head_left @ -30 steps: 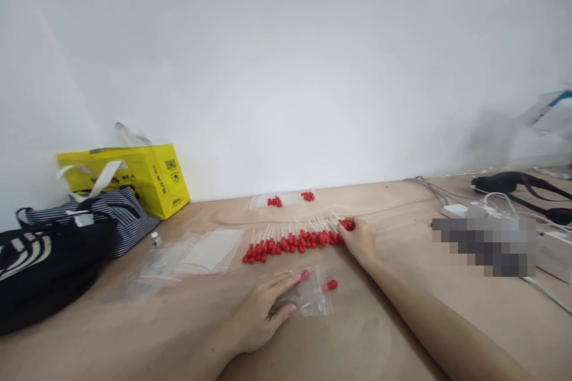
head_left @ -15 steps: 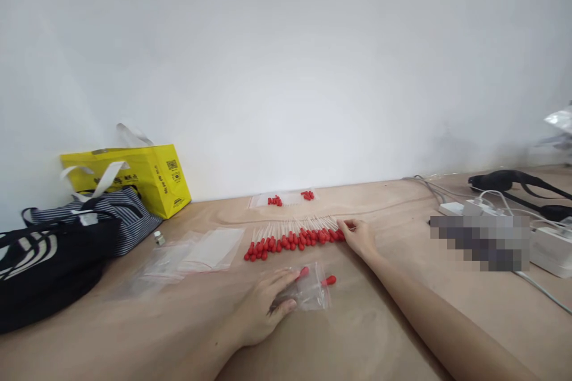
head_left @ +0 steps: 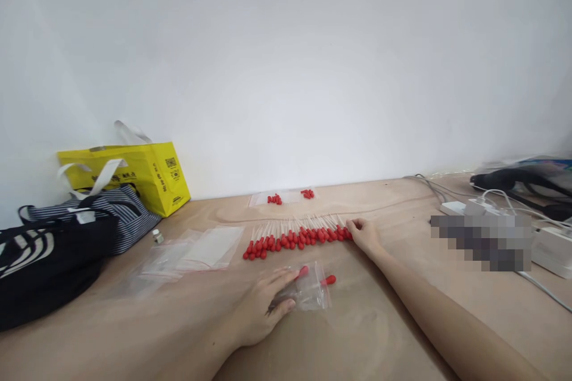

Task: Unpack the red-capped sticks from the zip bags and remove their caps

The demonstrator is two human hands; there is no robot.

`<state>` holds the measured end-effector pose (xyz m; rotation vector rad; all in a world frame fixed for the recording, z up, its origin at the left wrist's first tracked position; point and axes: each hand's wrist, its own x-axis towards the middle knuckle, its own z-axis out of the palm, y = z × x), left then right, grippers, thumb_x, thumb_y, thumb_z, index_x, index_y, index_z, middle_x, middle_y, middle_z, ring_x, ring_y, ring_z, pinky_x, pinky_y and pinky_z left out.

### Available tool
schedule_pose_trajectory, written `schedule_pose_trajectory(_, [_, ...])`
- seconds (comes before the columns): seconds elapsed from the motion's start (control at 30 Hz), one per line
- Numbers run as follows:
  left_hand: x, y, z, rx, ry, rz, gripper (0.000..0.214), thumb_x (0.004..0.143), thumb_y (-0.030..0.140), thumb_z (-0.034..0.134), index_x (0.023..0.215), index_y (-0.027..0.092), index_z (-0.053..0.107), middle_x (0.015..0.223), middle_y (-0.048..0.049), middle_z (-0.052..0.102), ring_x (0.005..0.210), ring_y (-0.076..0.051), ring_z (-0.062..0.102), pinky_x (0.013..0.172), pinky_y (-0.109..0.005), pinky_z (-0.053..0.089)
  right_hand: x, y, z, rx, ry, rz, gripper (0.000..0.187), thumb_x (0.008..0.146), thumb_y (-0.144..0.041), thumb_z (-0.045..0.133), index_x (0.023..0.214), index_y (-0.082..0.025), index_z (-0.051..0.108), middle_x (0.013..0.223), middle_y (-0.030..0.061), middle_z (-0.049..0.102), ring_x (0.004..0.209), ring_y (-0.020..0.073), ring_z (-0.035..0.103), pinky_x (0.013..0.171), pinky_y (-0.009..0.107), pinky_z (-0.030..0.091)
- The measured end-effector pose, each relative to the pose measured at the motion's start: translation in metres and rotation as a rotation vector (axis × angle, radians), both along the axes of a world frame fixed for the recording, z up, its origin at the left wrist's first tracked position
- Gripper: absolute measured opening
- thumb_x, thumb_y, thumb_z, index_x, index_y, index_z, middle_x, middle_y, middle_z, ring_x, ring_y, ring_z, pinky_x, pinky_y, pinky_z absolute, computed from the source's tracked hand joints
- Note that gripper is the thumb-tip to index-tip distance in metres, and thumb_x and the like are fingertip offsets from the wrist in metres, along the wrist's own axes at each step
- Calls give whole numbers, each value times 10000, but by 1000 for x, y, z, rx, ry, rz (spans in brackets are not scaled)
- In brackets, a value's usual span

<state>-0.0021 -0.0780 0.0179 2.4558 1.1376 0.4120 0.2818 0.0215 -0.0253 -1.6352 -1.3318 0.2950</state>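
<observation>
A long row of droppers (head_left: 292, 241) with red rubber bulbs and thin pale stems lies across the middle of the table, bulbs facing me. At its right end my right hand (head_left: 365, 237) has its fingertips closed at an end dropper; the hand partly hides it. My left hand (head_left: 263, 303) rests on a small clear zip bag (head_left: 308, 296), holding it down between thumb and fingers. One red bulb (head_left: 303, 272) shows at the bag's upper edge beside my fingertips. Another red bulb (head_left: 329, 280) pokes out at the bag's right end.
Behind the row, bagged red-bulb droppers (head_left: 274, 199) lie near the wall. Flat clear zip bags (head_left: 210, 250) and a small bottle (head_left: 158, 236) are at left, before a yellow bag (head_left: 167, 181) and a black bag (head_left: 58, 274). White chargers (head_left: 552, 253) and cables sit at right.
My right hand has shifted slightly right, and the bulbs at that end of the row now reach a little further right. My left hand and its zip bag stay in place.
</observation>
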Motion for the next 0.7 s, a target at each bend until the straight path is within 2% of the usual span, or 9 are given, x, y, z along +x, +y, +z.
schedule_pose_trajectory(0.13, [-2,0,-2,12,-9,-4,466,814,327,440,1268,304,337,1305,2,411,1183,-197,369,997,-396,292,-4,-8,7,76,4,-2,363,737,-420,376,714,-136,601,652,68,604,604,179,531,564,272,376])
schedule_pose_trajectory(0.2, [-2,0,-3,19,-19,5,476,808,335,448,1269,298,338,1298,-6,419,1172,-201,383,991,-391,304,-11,-21,11,106,1,63,329,728,-426,417,711,-148,592,679,54,595,618,161,515,584,264,384])
schedule_pose_trajectory(0.27, [-2,0,-2,19,-21,16,477,801,338,454,1264,288,351,1290,-13,430,1168,-206,389,989,-391,309,-19,-39,14,94,-12,237,284,706,-428,482,639,-170,579,597,11,557,561,130,489,545,236,383])
schedule_pose_trajectory(0.33, [-1,-1,1,11,-26,23,468,797,338,460,1254,288,368,1281,-13,441,1164,-206,395,989,-392,311,-26,-58,17,33,-81,642,211,689,-377,548,663,-170,581,643,7,543,595,122,487,557,227,386])
schedule_pose_trajectory(0.4, [0,-3,3,5,-38,31,457,793,336,465,1241,293,386,1275,-8,449,1163,-204,399,989,-392,313,-32,-73,20,-22,-190,806,159,658,-317,605,736,-179,595,725,12,537,654,127,488,586,232,390])
schedule_pose_trajectory(0.57, [1,-4,5,-27,26,79,489,788,367,460,1257,257,374,1302,-35,415,1188,-226,367,997,-422,293,-39,-82,25,-69,-301,851,83,692,-263,590,706,-183,573,740,13,525,736,141,479,651,249,385])
schedule_pose_trajectory(0.7, [0,-3,2,-37,70,90,499,797,383,438,1270,246,355,1324,-43,382,1212,-233,331,1007,-441,268,-24,-71,28,-174,-178,904,92,704,-267,573,710,-176,556,664,-10,528,598,105,457,544,218,360])
